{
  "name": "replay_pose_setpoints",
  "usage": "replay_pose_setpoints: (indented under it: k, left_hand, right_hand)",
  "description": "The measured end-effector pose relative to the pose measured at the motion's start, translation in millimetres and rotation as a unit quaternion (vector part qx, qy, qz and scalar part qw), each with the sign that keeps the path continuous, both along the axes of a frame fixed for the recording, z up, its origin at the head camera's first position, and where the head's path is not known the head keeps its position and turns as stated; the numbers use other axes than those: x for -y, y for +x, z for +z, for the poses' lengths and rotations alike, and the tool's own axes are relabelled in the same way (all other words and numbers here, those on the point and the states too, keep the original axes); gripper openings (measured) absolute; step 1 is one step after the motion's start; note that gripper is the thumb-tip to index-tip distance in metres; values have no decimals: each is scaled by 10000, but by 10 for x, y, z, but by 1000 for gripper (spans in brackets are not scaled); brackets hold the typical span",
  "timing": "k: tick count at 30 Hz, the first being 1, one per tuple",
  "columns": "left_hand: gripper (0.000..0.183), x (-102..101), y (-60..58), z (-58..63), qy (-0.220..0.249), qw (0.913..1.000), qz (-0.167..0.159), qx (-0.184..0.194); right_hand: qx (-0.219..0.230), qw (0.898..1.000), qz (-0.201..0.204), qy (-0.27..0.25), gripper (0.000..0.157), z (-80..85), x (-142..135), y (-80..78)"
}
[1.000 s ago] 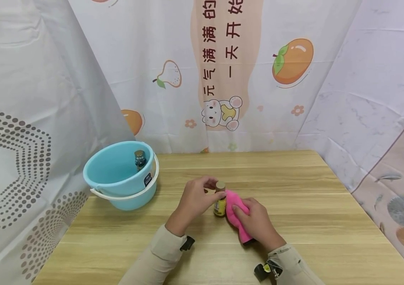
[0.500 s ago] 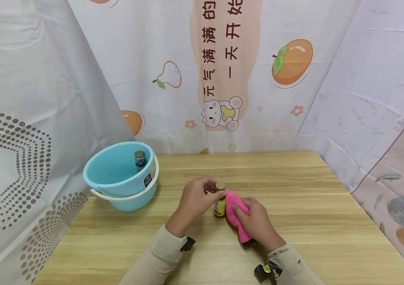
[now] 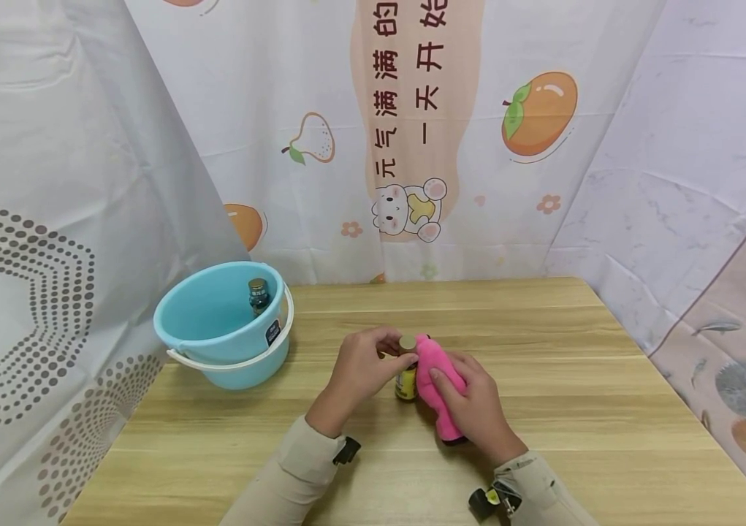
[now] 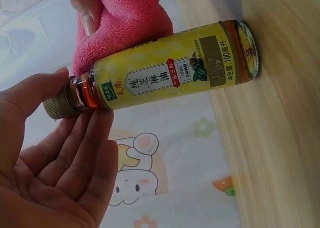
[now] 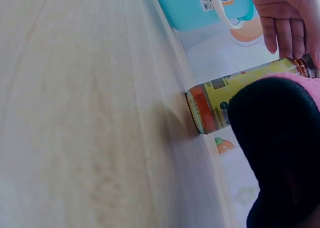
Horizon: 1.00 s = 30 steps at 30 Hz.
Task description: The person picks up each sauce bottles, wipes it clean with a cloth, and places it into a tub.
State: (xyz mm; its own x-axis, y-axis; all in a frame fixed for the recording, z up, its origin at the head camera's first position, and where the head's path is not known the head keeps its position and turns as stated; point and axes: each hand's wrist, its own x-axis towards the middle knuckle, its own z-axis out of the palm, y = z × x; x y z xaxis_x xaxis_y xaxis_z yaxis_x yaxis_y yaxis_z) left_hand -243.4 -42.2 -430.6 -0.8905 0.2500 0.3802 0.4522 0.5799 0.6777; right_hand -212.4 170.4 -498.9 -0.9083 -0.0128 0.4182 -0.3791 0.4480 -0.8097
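A small sesame oil bottle [image 4: 160, 71] with a yellow label and gold-brown cap [image 4: 60, 103] stands upright on the wooden table. My left hand [image 3: 362, 365] pinches it at the neck, just under the cap, thumb on one side and fingers on the other. Against the bottle's right side lies a fluffy pink cloth [image 3: 435, 380], bunched up in my right hand [image 3: 474, 402]. One end of this cloth is black and blocks much of the right wrist view [image 5: 272, 123]. The cloth hides part of the bottle there.
A light blue bucket [image 3: 221, 351] with a white handle stands at the table's back left. Inside it is a dark bottle [image 3: 258, 296] with a gold cap. Printed curtains [image 3: 320, 219] hang behind the table [image 3: 543, 343] and at both sides.
The right hand and pink cloth have shifted up slightly along the bottle, so the cloth's top now reaches the cap. My left hand keeps its place at the neck.
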Motion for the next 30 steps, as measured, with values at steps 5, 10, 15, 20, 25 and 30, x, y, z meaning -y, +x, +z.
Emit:
replay_pose_setpoints:
  k: [5,10,15,20,25,30]
  left_hand:
    - [28,-5,-4,1,22,10000,-18,6]
    - [28,-7,-4,1,30,10000,-24,46]
    - [29,-5,-7,-4,48,10000,-32,44]
    - [30,-2,0,-2,6,10000,-31,20]
    - [29,-5,4,7,-10,10000,-59,17]
    - [28,-9,7,14,-13,10000,-68,24]
  right_hand:
    - [82,10000,-14,47,27,-6,-1,-2]
    - [297,9993,-71,227,25,0,0,5]
    - [482,9979,-119,411,27,-11,-7,-4]
    - [803,9946,-150,641,28,-29,-8,-5]
    - [1074,9906,-159,836,29,-27,-6,-6]
    - [1327,9855,-163,1041,29,-32,-6,-19]
